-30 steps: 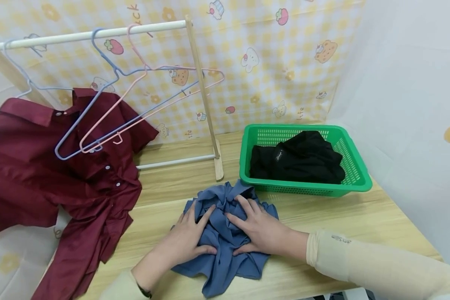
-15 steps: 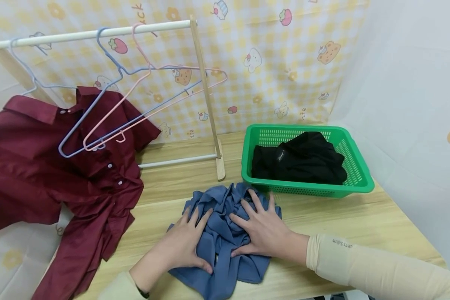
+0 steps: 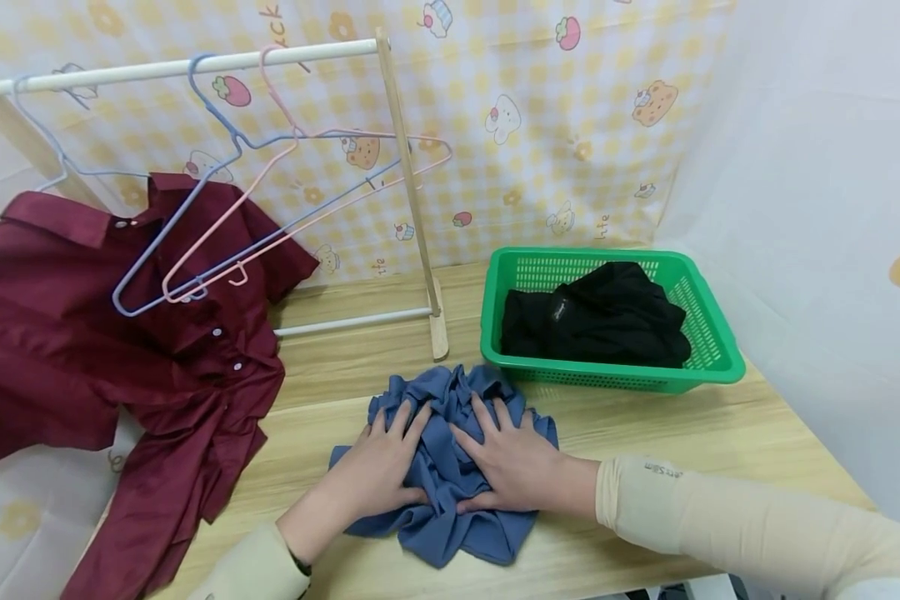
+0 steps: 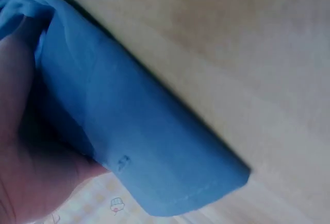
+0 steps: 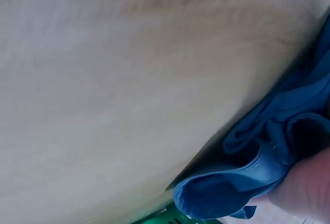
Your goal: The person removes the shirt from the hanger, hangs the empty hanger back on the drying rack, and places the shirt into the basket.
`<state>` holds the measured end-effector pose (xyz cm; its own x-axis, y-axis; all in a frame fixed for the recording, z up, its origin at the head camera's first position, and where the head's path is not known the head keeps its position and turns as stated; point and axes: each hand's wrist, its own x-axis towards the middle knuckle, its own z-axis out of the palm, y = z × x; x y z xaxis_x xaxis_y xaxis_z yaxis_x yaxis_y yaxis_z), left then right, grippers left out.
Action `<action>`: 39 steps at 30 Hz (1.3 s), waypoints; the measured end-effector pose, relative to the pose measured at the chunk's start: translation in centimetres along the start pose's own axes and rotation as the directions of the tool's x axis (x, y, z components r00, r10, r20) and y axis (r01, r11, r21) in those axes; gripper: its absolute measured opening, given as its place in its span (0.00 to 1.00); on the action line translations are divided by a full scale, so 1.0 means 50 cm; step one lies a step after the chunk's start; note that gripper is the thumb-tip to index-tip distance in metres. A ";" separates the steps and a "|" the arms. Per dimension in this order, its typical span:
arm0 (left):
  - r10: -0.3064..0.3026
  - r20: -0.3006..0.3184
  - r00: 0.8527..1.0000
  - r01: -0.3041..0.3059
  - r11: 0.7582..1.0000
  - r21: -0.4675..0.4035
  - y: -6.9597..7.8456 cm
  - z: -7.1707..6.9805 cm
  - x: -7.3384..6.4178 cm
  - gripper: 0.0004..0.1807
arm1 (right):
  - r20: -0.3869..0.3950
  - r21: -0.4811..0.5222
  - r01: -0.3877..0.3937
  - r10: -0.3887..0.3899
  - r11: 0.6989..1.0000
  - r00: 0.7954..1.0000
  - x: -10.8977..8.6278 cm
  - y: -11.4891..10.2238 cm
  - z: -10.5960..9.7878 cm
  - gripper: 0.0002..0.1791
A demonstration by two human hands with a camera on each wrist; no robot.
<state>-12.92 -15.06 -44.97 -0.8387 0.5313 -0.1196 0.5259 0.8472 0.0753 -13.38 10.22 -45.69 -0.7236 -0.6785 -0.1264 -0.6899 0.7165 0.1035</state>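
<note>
A crumpled blue garment (image 3: 438, 533) lies bunched on the wooden table in the head view. My left hand (image 3: 377, 473) rests on its left side, fingers spread and pointing away from me. On the right side my right hand (image 3: 516, 467) presses down, its fingers also spread. The thumbs lie near each other at the garment's front. In the left wrist view a flat flap of the blue cloth (image 4: 139, 121) with a small dark mark juts out beside the hand. Loose folds of the cloth (image 5: 221, 190) show beside the hand in the right wrist view.
A green basket (image 3: 720, 333) holding black clothing (image 3: 607, 317) stands behind the right hand. At the left, a maroon shirt (image 3: 217, 375) hangs from a rack (image 3: 187, 67). A blue hanger (image 3: 195, 187) and a pink hanger (image 3: 217, 225) also hang there.
The hands shift over the blue garment and the left hand moves slightly inward. The cloth's front edge draws back and bunches closer together. Basket and rack stay in place.
</note>
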 end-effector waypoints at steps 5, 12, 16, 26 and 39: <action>0.052 -0.048 0.998 -0.047 0.994 0.100 -0.002 -0.006 0.006 0.41 | 0.001 -0.096 0.053 -0.053 0.994 0.999 0.001 0.016 -0.009 0.46; 0.102 -0.057 0.993 -0.093 0.986 0.142 0.002 -0.018 0.006 0.26 | -0.051 -0.085 0.162 -0.166 0.983 0.985 0.000 0.034 -0.022 0.36; 0.123 -0.047 0.991 -0.113 0.978 0.175 0.006 -0.024 0.003 0.26 | -0.093 -0.079 0.213 -0.220 0.974 0.971 0.000 0.039 -0.024 0.31; 0.134 -0.106 0.985 -0.120 0.985 0.126 0.009 -0.105 -0.008 0.26 | -0.173 0.048 0.218 -0.207 0.975 0.963 -0.024 0.063 -0.117 0.32; 0.249 -0.348 0.904 -0.171 0.956 0.239 0.030 -0.333 0.054 0.23 | -0.450 -0.039 0.194 -0.191 0.980 0.872 -0.063 0.169 -0.331 0.33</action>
<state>-16.76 -12.36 -28.68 -0.6765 0.6906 0.2556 0.6797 0.7192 -0.1441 -17.29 15.73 -28.09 -0.5090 -0.8015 0.3139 -0.8173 0.5644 0.1159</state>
